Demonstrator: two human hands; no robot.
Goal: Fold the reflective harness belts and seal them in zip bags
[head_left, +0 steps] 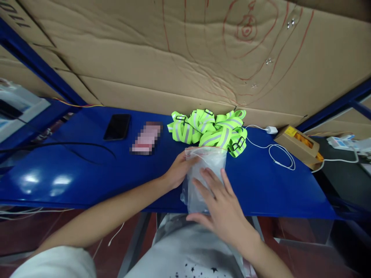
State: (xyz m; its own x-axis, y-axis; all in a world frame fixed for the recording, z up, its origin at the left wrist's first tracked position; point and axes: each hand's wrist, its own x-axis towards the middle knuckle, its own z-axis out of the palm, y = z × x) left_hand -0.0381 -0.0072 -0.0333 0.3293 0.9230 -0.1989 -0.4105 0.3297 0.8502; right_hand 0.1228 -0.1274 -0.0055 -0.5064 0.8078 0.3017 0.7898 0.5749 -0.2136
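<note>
A clear zip-lock plastic bag [198, 197], perhaps one of a stack, lies at the front edge of the blue table with its red seal line on the far side. My left hand [180, 170] grips its upper left edge, thumb on top and the other fingers partly hidden. Over the bag's lower right part, my right hand [222, 204] rests with fingers spread, holding nothing. Just beyond the bag is a pile of neon yellow-green reflective straps [208, 129] with grey stripes and black buckles.
On the blue table [87, 166] lie a black phone [117, 126] and a pixelated pink item [146, 138] to the left. A white charging cable [278, 148] and an open cardboard box [300, 146] are at the right. Cardboard panelling [130, 58] stands behind.
</note>
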